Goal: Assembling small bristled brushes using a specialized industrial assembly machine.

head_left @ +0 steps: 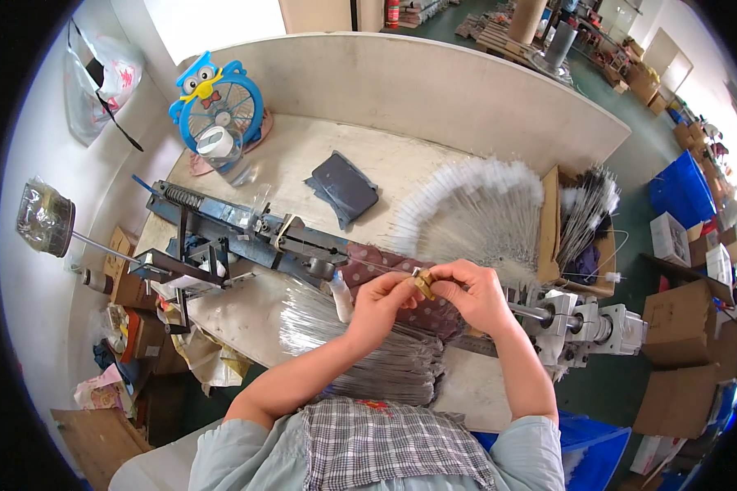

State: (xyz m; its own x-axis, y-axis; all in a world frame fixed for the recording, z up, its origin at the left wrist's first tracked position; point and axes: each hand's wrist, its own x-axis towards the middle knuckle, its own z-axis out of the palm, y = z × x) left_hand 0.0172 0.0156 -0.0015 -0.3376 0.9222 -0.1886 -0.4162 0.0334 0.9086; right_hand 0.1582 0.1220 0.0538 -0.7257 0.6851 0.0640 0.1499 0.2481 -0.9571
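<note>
My left hand (382, 304) and my right hand (472, 296) meet over the bench, both pinched around a small brass-coloured metal piece (423, 282). Fingers partly cover it, so its full shape is hidden. Beneath them lies a maroon cloth with pale dots (442, 315). A bundle of thin grey wires (389, 364) rests between the bench edge and my checked apron (385, 446). Just left of my left hand stands a small white bottle (341, 299). Beyond my hands, many thin wire brushes with white bristle ends (475, 209) spread like a fan.
A long metal fixture (237, 221) crosses the bench at left. Grey clamping machinery (581, 323) sits at right, beside a cardboard box (551, 217) of wire brushes. A dark flat phone-like object (345, 186), a blue owl-shaped fan (221, 110) and a low partition (401, 74) stand farther back.
</note>
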